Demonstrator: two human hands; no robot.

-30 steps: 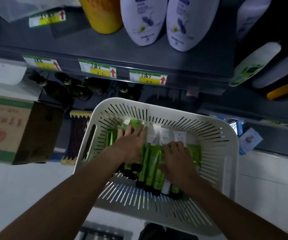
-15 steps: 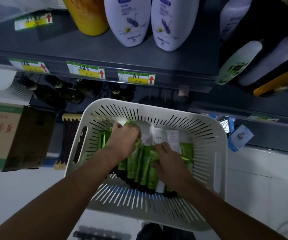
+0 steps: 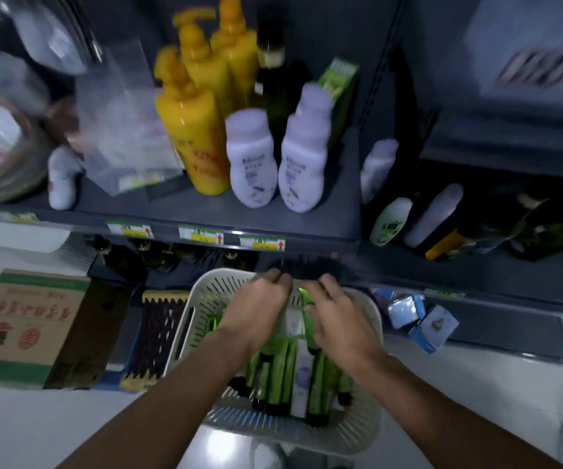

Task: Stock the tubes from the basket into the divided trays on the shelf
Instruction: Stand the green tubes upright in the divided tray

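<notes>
The left hand [image 3: 256, 313] has its grip curled down over the far ends of the green tubes [image 3: 278, 370]. The right hand [image 3: 337, 321] lies just beside it on the same bundle, fingers spread and thumb against a tube; through the blur I cannot tell whether that grip is closed on anything. The tubes lie side by side in the white slotted basket [image 3: 185, 333], dark caps toward the person, and past its far rim the dark shelf [image 3: 205, 208] carries yellow pump bottles [image 3: 202, 130] and white bottles [image 3: 251, 164] above price labels [image 3: 200, 233], with a cardboard box [image 3: 26, 326] well to the left.
</notes>
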